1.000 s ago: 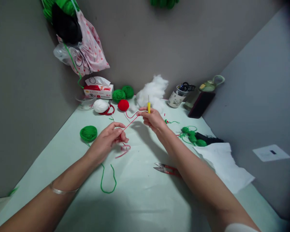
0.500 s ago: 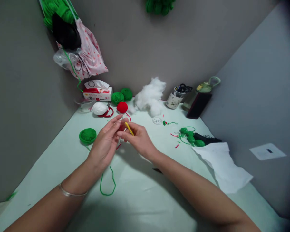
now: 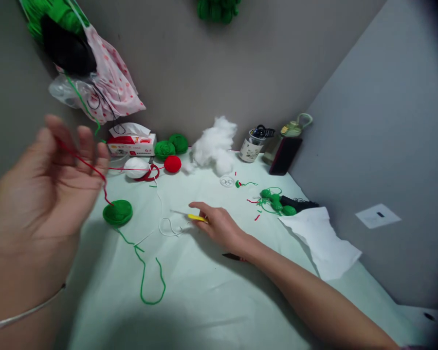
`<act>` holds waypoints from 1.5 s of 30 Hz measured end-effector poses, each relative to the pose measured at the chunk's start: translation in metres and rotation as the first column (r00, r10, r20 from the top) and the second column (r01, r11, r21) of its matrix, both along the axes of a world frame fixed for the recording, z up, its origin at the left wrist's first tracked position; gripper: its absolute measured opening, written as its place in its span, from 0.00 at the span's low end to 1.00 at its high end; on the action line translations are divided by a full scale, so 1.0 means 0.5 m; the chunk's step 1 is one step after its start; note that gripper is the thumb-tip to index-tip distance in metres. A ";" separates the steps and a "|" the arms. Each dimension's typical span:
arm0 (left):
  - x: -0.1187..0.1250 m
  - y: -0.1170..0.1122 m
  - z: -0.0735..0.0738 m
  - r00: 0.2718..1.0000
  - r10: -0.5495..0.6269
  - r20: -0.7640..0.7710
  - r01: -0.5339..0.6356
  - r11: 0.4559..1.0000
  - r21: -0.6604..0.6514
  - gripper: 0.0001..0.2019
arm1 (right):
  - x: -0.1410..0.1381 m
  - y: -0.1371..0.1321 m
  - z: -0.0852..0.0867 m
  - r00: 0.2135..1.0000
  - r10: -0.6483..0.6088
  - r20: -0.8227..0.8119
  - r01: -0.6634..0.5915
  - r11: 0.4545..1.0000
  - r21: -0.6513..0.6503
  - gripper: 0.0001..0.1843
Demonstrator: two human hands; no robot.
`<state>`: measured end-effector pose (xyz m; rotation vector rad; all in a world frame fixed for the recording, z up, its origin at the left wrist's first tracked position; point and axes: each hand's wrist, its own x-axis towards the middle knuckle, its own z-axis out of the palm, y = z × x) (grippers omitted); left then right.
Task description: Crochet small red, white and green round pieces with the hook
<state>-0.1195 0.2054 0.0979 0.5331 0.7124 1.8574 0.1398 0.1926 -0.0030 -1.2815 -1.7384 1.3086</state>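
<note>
My left hand (image 3: 53, 189) is raised at the left, palm toward me. A strand of red yarn (image 3: 89, 166) runs across its fingers, gripped between them, and its end hangs down over a green yarn ball (image 3: 118, 213). My right hand (image 3: 219, 224) grips a crochet hook with a yellow handle (image 3: 197, 218), its thin metal shaft pointing left. Loose white yarn (image 3: 168, 227) curls on the table below the hook. The red yarn ball (image 3: 173, 164) sits farther back, a strand leading left from it past the white yarn ball (image 3: 136, 167).
Along the back stand a tissue box (image 3: 133, 145), white stuffing (image 3: 214, 146), a pen cup (image 3: 251, 146), a bottle (image 3: 292, 129) and a phone (image 3: 285, 155). Small green crocheted pieces (image 3: 277, 201) and a white sheet (image 3: 319, 240) lie right. Red-handled scissors (image 3: 152, 172) lie behind the white ball.
My left hand has moved left and up, toward the camera, drawing out red yarn. My right hand has parted from it and lowered slightly with the crochet hook. The view has shifted right.
</note>
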 end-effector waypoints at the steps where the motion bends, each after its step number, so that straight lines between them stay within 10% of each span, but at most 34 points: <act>1: 0.033 -0.011 -0.005 0.998 -0.068 0.009 0.068 0.998 -0.004 0.08 | 0.002 -0.009 0.011 1.000 -0.011 -0.009 0.011 1.000 0.002 0.15; 5: 0.152 -0.051 -0.051 0.954 -0.297 -0.043 0.291 0.951 -0.109 0.09 | 0.007 -0.015 0.035 0.998 -0.050 -0.043 0.053 0.996 0.075 0.17; 8: 0.187 -0.066 -0.113 0.791 -0.555 -0.257 0.521 0.831 -0.194 0.03 | 0.048 0.039 0.016 0.956 -0.226 0.189 0.179 0.955 0.238 0.13; 11: 0.189 -0.067 -0.178 0.538 -0.630 -0.561 0.538 0.768 -0.347 0.08 | 0.125 0.116 -0.017 0.865 -0.416 0.280 0.331 0.893 0.304 0.10; 17: 0.127 -0.045 -0.225 0.263 -0.743 -0.615 0.630 0.615 -0.474 0.04 | 0.235 0.188 -0.052 0.746 -0.534 0.399 0.472 0.846 0.248 0.16; 24: 0.020 -0.023 -0.188 0.421 -0.471 -0.775 0.322 0.877 -0.358 0.11 | 0.257 0.158 -0.019 0.876 -0.437 0.204 0.439 0.897 0.038 0.22; 30: 0.115 -0.064 -0.127 0.791 -0.585 -0.178 0.512 0.793 -0.331 0.04 | 0.246 0.118 0.009 0.911 -0.411 0.020 0.412 0.911 -0.008 0.26; 37: 0.212 -0.072 -0.131 0.846 -0.492 0.207 0.534 0.791 -0.298 0.11 | 0.201 0.035 0.040 0.825 -0.557 -0.097 0.566 0.807 0.168 0.18; 41: 0.240 -0.074 -0.140 0.866 -0.441 0.235 0.497 0.814 -0.301 0.09 | 0.104 -0.054 0.030 0.945 -0.297 -0.133 0.288 0.954 -0.087 0.17; 45: 0.254 -0.080 -0.129 0.863 -0.409 0.297 0.494 0.809 -0.319 0.11 | 0.032 -0.102 0.001 0.919 -0.093 -0.384 -0.061 0.927 -0.370 0.16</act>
